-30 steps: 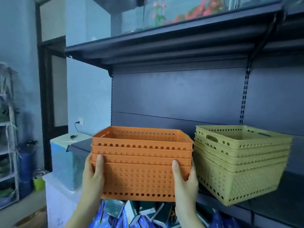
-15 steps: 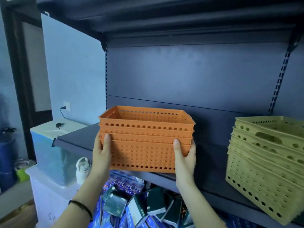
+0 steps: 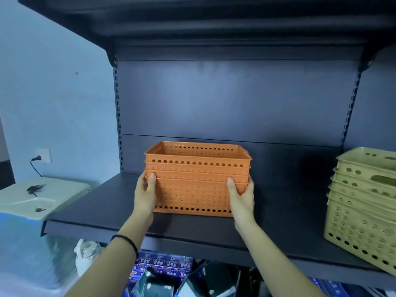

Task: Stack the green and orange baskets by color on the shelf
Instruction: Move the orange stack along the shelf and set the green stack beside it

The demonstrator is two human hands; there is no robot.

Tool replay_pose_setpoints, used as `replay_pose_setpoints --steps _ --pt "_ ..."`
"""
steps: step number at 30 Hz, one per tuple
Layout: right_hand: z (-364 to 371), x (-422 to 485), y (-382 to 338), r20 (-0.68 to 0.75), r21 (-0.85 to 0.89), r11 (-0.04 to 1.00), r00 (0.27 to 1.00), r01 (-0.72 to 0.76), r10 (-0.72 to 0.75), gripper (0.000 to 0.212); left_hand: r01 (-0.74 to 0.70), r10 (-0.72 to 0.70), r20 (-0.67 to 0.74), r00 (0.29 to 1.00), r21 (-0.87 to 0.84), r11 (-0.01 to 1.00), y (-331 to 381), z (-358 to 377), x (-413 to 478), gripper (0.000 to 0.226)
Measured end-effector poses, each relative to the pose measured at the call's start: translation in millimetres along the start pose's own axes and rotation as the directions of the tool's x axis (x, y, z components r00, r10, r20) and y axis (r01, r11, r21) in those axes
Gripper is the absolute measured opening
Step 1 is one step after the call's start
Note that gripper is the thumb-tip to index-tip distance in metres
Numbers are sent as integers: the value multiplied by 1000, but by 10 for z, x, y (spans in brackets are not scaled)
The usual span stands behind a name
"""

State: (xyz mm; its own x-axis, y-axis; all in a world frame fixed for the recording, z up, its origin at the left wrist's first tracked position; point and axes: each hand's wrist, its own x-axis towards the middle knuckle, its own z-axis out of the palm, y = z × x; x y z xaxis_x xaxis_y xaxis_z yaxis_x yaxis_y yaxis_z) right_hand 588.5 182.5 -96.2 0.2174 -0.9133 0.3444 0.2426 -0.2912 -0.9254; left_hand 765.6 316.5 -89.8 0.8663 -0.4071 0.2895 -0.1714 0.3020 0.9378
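Left hand (image 3: 145, 195) and right hand (image 3: 241, 198) are gripping the ends of the nested stack of perforated orange plastic baskets (image 3: 196, 179), now resting on the dark metal shelf (image 3: 96, 202) instead of being carried. Stack of pale green perforated baskets (image 3: 362, 202) is sitting well apart at right; releasing comes next.

Dim, bluish light leaves the dark metal shelf (image 3: 90, 209) shadowed, with soft blur throughout and wide-angle bending at the edges.
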Motion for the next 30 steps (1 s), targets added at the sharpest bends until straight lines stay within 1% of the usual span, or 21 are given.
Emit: replay_pose_setpoints --steps 7,9,10,11,12,13,14,16,17,18,20,21,22,23,24,25,26,28,30 --pt "136 88 82 -20 -108 994 1000 -24 22 61 114 -115 78 990 19 993 -79 -82 407 50" --pt "112 107 123 -26 -181 981 998 -67 63 52 169 -170 79 982 22 985 -72 -80 491 53" --pt "79 94 142 -42 -217 972 995 -93 86 47 196 -199 66 978 51 979 -72 -88 512 58" --pt "31 76 170 -65 -229 967 993 -112 100 44 205 -210 35 977 119 972 -71 -97 518 61" --pt "-26 43 202 -77 -224 968 992 -111 96 42 191 -194 -9 981 220 957 -73 -111 501 63" --pt "-96 -9 218 -70 -226 970 995 -85 71 42 148 -137 -57 989 322 935 -81 -126 463 62" --pt "-182 -62 215 -43 -255 966 999 -38 28 42 73 -38 -94 995 408 910 -93 -152 407 60" --pt "-386 -116 141 35 -398 914 997 73 -64 39 -111 199 -111 974 533 839 -55 -167 242 46" --pt "-506 -112 101 68 -488 864 992 125 -105 38 -184 278 -75 958 584 791 -51 -154 184 36" --pt "-628 -108 63 96 -577 799 986 168 -138 38 -237 304 -5 953 615 752 -35 -118 106 28" --pt "-877 -137 -18 136 -714 654 966 249 -219 41 -340 251 230 940 637 692 -24 33 -42 21" --pt "-997 -164 -67 151 -760 583 951 287 -271 43 -410 208 363 908 669 620 -7 133 -112 22" --pt "-1116 -192 -116 172 -796 511 931 324 -321 43 -489 165 484 860 685 539 16 248 -189 24" --pt "-1242 -223 -157 198 -824 441 909 357 -367 43 -557 117 582 805 672 488 47 380 -281 25" --pt "-1376 -271 -196 222 -842 376 884 386 -412 42 -598 70 659 749 627 499 83 524 -389 24" --pt "-1517 -328 -233 234 -848 334 856 412 -461 39 -611 38 717 696 564 556 128 677 -529 22" --pt "-1663 -391 -282 233 -840 317 821 440 -521 36 -594 27 754 656 493 636 172 835 -687 19" --pt "-1983 -518 -371 206 -815 297 727 498 -655 28 -512 29 780 625 382 770 269 1175 -1047 16" --pt "-2319 -615 -455 134 -829 268 639 491 -757 28 -461 41 787 616 318 828 324 1530 -1414 24"
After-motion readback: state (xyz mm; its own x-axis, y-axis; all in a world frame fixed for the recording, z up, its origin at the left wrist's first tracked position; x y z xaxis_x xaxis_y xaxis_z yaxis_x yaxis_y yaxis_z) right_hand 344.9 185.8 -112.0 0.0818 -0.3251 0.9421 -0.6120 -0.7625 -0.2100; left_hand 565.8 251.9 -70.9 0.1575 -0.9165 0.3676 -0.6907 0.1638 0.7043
